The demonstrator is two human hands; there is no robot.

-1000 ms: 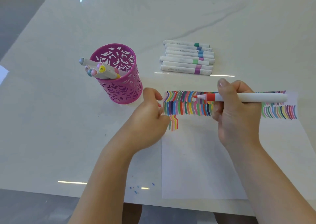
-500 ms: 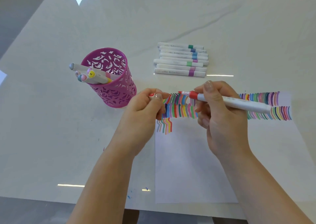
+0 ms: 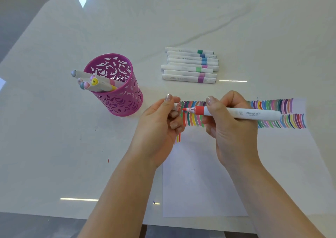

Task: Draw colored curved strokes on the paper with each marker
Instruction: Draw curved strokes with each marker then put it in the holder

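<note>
left hand (image 3: 160, 128) fingers pinch the cap (image 3: 176, 107); right hand (image 3: 232, 128) fingers curl round the red marker (image 3: 245, 113), tip just beside cap, above the paper (image 3: 200, 183); probably recapping; next: align tip squarely into cap.

The left hand (image 3: 160, 128) now holds the cap (image 3: 176, 107) at its fingertips, brought right up to the tip of the red marker (image 3: 251, 112), just beyond the right hand (image 3: 234, 130) fingers.

pink cup (image 3: 118, 101) w/ markers (image 3: 96, 82) left of paper (image 3: 200, 183), marker row (image 3: 190, 65) behind it, open table (image 3: 151, 70) gap btwn them
</note>
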